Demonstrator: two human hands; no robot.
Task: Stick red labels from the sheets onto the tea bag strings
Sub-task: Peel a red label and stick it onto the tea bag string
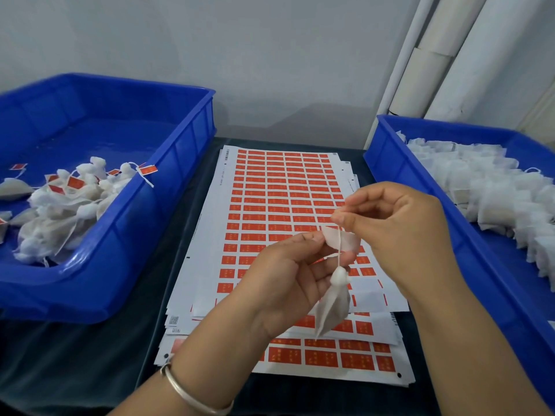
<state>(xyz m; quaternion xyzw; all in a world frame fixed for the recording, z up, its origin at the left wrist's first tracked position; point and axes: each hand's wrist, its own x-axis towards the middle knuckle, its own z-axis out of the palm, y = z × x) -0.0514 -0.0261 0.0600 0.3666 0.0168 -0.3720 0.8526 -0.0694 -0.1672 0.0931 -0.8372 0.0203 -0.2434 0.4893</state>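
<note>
My left hand (pixel 288 283) pinched a label (pixel 342 240) between thumb and forefinger, its pale back turned up toward me, the other fingers curled beneath. My right hand (pixel 399 223) pinched the string (pixel 339 244) just above that label, thumb and forefinger tips closed on the thread, the rest of the fingers curled in. The string ran straight down across the label's back, and the tea bag (pixel 333 304) hung from it below my left fingertips, its knotted top just under them and its body dangling free over the sheets.

Under both hands lay the stack of label sheets (pixel 279 205), fanned unevenly on the dark table (pixel 90 364), rows of red labels stretching away beyond my fingers; the rows nearest me, beneath my left hand, had bare white gaps. My hands and the hanging bag hid part of those nearer rows.

Well to the left of my left fingers stood a blue bin (pixel 135 241) holding a heap of tagged tea bags (pixel 66 202), red tags showing among them. Just right of my right hand stood a second blue bin (pixel 468 253) piled with untagged tea bags (pixel 504 196). A silver bangle (pixel 186 391) circled my left wrist. White pipes (pixel 450 55) rose against the wall beyond the right bin.
</note>
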